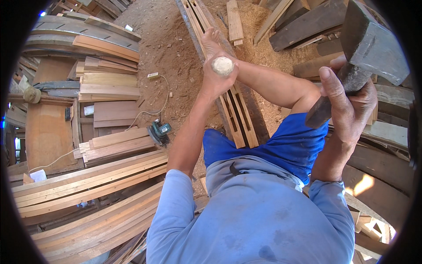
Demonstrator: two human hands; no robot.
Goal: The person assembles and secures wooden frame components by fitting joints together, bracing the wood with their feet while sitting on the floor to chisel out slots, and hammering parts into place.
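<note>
The dark beam (260, 127) is the biggest piece under your work, running from near, by your blue shorts (290, 138), away to the far side with a slant to the left. On it lie the pale slotted strips (252, 139), side by side, their long axis following the beam's. Your bare foot (211, 42) rests on the strips' far stretch, just beyond your left hand (216, 83).

Next in size is the hammer (378, 50), up on the right and close to your eyes. Its head sits at the far right end, and the handle slopes from there toward the near left. Your right hand (351, 103) has that handle between fingers and palm, thumb stretched along it.

Smallest is the round-ended tool (222, 66), in your left hand, whose fingers curl closed around it above the strips. It seems to stand about upright, its pale end facing up; you cannot tell where its lower tip meets the wood.

The relation that counts: that pale end lies left of the hammer, well apart from it. Your left hand is nearer the strips, your right hand well off to the right.
</note>
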